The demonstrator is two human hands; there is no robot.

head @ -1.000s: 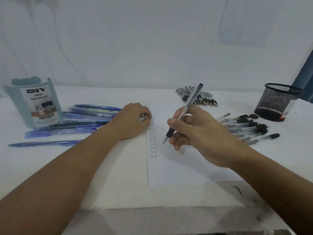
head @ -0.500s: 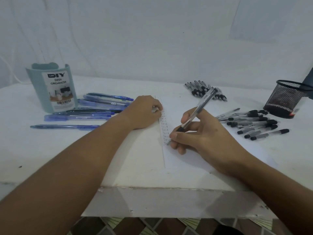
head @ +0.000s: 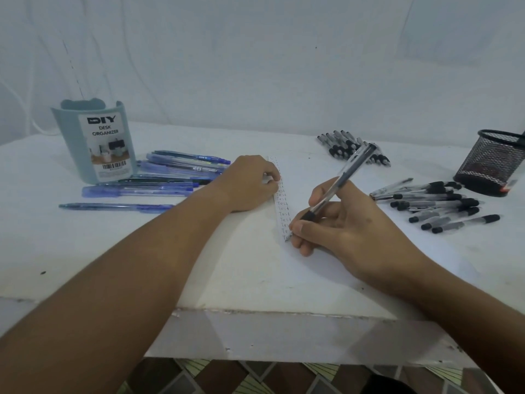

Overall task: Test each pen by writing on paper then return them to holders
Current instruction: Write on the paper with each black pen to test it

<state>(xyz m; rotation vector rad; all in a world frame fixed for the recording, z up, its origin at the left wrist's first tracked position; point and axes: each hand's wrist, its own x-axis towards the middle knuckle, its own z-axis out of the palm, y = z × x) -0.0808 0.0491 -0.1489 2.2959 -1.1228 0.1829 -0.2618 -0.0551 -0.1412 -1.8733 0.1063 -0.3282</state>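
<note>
The pen [head: 338,186] is made of clear, shiny plastic with a dull black grip. The paper [head: 321,268] is white, smooth and matt. The cup [head: 493,163] is made of black metal mesh. The organizer [head: 71,143] is made of smooth blue-grey plastic, and a paper label [head: 105,143] is stuck on it. The table [head: 71,251] is painted white and chipped along its edge.

You look down on a white bench [head: 85,251] set against a pale wall [head: 255,66], its chipped front edge [head: 284,312] running across the lower frame; below that edge, a floor of brown and grey patterned tiles [head: 227,376] shows, and a small dark speck [head: 43,272] marks the benchtop at left
</note>
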